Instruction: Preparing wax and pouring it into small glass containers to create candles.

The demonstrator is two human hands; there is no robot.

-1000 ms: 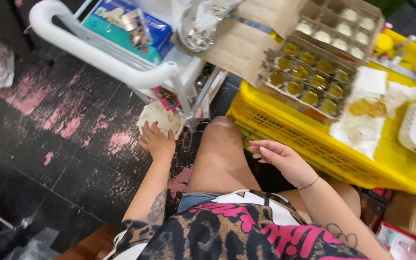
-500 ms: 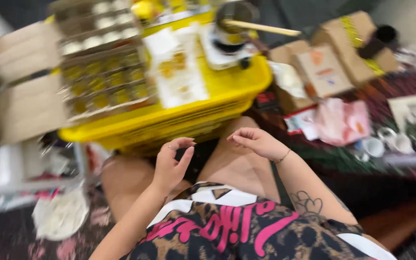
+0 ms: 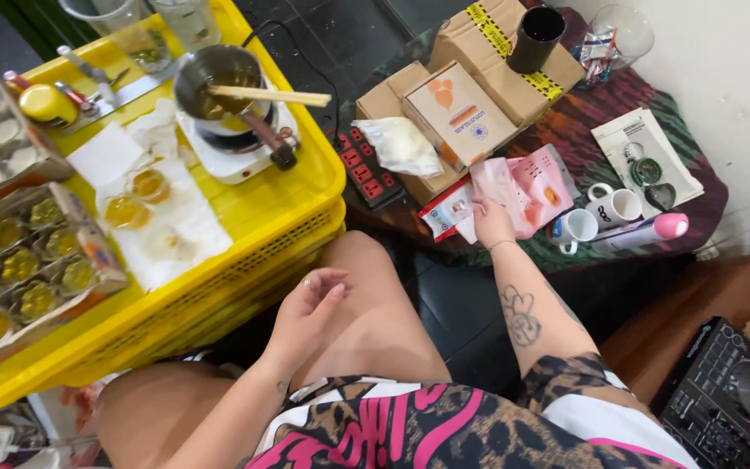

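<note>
My right hand [image 3: 490, 219] reaches out to the low table on the right and grips the near edge of a pink plastic bag [image 3: 533, 184] lying there. The fingertips are hidden under the bag's edge. A small red and white packet [image 3: 450, 211] lies just left of the hand. My left hand [image 3: 310, 306] hovers over my left thigh with its fingers loosely curled and nothing in it. It is next to the yellow crate [image 3: 288, 230].
On the crate stand a metal pot [image 3: 214, 82] on a small white stove, paper towels with small yellow-filled cups [image 3: 136, 198], and a cardboard tray of jars [image 3: 23, 269]. Cardboard boxes [image 3: 457, 108], a power strip [image 3: 366, 161], two white mugs [image 3: 596, 215] and a black controller [image 3: 731, 391] lie at the right.
The view has swung to the right. My right hand has stretched from above my thigh out to the pink bag. My left hand has stayed over my thigh.
</note>
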